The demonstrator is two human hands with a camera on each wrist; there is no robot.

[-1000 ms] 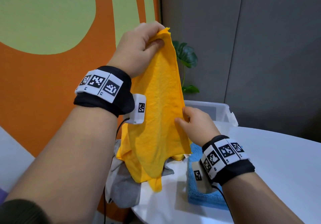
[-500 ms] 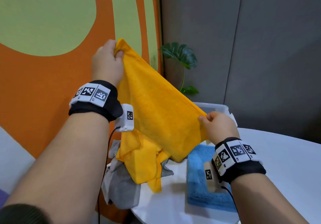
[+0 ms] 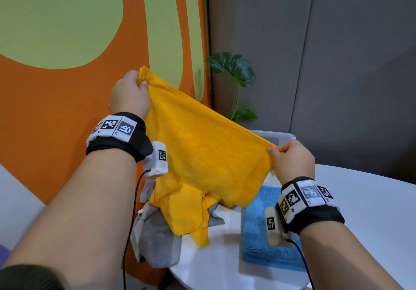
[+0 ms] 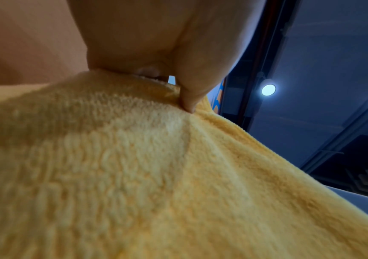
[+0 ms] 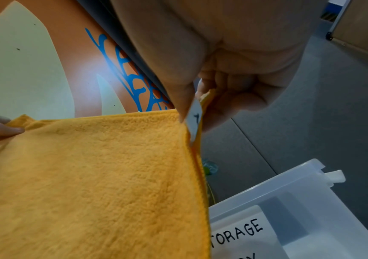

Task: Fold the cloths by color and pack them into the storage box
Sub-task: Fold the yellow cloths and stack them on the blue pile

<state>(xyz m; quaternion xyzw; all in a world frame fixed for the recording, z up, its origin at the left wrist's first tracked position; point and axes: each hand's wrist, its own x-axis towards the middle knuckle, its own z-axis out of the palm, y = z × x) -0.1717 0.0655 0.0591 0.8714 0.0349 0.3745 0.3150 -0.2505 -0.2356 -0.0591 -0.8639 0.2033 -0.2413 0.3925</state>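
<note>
A yellow cloth (image 3: 202,154) hangs stretched in the air between both hands. My left hand (image 3: 131,92) pinches its upper left corner (image 4: 185,105), held high. My right hand (image 3: 290,156) pinches the opposite corner lower down, next to its white tag (image 5: 194,122). Below it, more yellow cloth (image 3: 182,211) lies heaped on grey cloths (image 3: 155,244) at the table's left edge. A folded blue cloth (image 3: 258,233) lies flat on the table under my right wrist. The clear storage box (image 5: 300,201), labelled STORAGE, stands behind the stretched cloth.
The white round table (image 3: 371,222) extends to the right. An orange and green wall (image 3: 67,64) is close on the left. A potted plant (image 3: 234,69) stands in the corner beside grey panels (image 3: 337,64).
My hands have moved apart and drawn the yellow cloth from a hanging bunch into a taut spread; the left hand went left and lower, the right hand went right.
</note>
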